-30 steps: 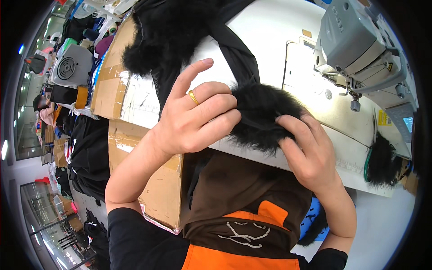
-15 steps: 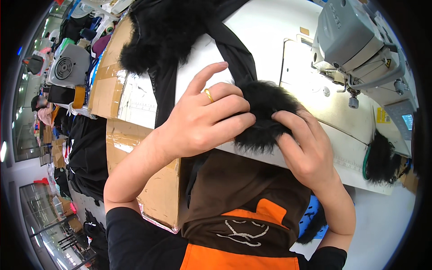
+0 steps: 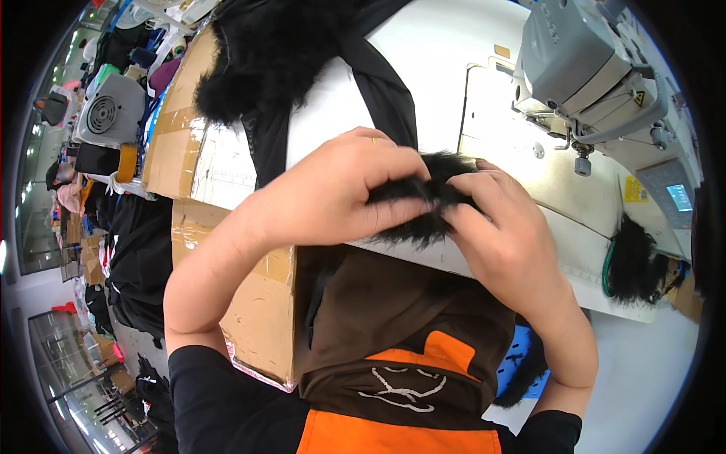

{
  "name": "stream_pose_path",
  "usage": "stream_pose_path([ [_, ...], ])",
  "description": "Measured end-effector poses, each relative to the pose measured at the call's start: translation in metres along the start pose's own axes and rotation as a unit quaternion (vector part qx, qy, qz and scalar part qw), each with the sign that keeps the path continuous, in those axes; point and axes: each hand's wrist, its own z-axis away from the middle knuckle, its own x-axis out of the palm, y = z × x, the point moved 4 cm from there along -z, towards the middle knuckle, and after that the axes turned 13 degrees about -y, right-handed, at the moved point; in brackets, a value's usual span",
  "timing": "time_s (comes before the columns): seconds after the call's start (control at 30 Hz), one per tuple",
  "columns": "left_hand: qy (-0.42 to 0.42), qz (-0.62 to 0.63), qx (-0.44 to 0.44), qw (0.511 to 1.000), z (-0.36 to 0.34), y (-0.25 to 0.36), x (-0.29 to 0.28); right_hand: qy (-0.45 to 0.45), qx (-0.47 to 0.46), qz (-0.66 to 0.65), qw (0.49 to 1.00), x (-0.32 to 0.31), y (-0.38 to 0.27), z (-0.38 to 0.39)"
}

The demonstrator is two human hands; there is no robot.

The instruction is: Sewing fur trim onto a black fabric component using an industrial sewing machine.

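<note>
A piece of black fur trim (image 3: 412, 236) lies bunched between my hands at the front of the white sewing table (image 3: 439, 83). My left hand (image 3: 344, 189) grips it from the left, thumb and fingers pinched on the fur and a gold ring on one finger. From the right, my right hand (image 3: 503, 231) pinches the same trim with thumb and fingers. Black smooth fabric (image 3: 382, 94) runs from near the trim toward the far edge, where a larger black fur piece (image 3: 268, 60) lies. Long pile hides most of the fingertips.
A grey sewing machine (image 3: 578, 57) stands at the right, its needle area beyond my right hand. More black fur (image 3: 637, 261) hangs at the table's right edge. Cardboard boxes (image 3: 261, 314) adjoin the table at left. A blue perforated surface (image 3: 522, 359) shows below my right forearm.
My left hand's raised fingers have curled down and closed on the fur trim. The right hand keeps its pinch, and the view has shifted slightly.
</note>
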Motion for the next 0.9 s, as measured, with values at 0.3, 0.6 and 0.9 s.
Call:
stream_pose_path([
  [0.3, -0.042, 0.220, -0.059, 0.973, -0.015, -0.030, -0.015, -0.042, 0.040, -0.120, 0.991, -0.015, 0.007, -0.004],
  [0.6, -0.037, 0.259, -0.105, 0.959, -0.019, -0.034, -0.014, -0.056, 0.055, -0.030, 0.996, -0.019, -0.007, 0.000],
  [0.9, -0.044, 0.275, -0.081, 0.957, -0.018, -0.031, -0.012, -0.054, 0.047, -0.110, 0.991, -0.012, -0.004, -0.006],
])
